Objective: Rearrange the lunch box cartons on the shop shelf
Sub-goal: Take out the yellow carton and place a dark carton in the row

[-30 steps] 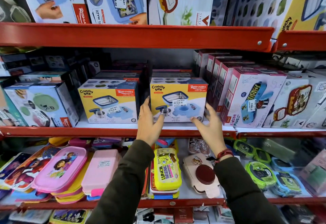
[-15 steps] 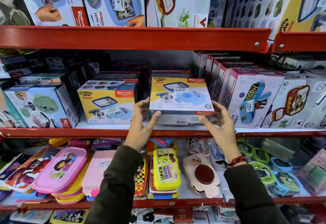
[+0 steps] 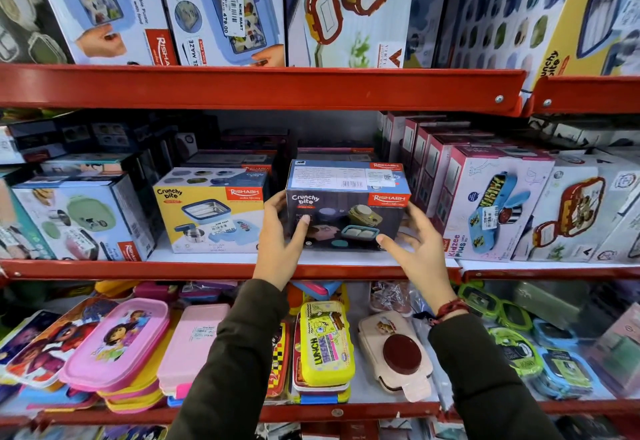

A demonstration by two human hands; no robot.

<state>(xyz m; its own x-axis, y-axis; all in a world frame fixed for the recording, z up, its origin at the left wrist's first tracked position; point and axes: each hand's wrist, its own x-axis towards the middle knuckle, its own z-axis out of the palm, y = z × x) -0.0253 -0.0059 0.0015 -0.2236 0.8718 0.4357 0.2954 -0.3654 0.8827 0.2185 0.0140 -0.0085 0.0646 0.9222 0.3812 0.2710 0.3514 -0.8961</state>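
Shelving: we face red metal shelves (image 3: 242, 87), glossy and packed.
Neighbours: yellow Crunchy Bite carton (image 3: 211, 212) just left; pink Kidzee Plus carton (image 3: 491, 204) close right; more cartons behind.
Carton: our dark Crunchy Bite carton (image 3: 346, 205) sits on the middle shelf, printed cardboard, barcode panel up.
Hands: our left hand (image 3: 278, 243) and right hand (image 3: 420, 252) press its two ends, fingers loosely spread.
Below: smooth plastic lunch boxes (image 3: 323, 341).

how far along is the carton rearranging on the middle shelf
Partly done. The yellow Crunchy Bite carton stands squared up, front face out. In hand: both the left hand and right hand hold the dark Crunchy Bite carton, barcode panel up. Left: release it, then straighten the pink cartons leaning alongside.
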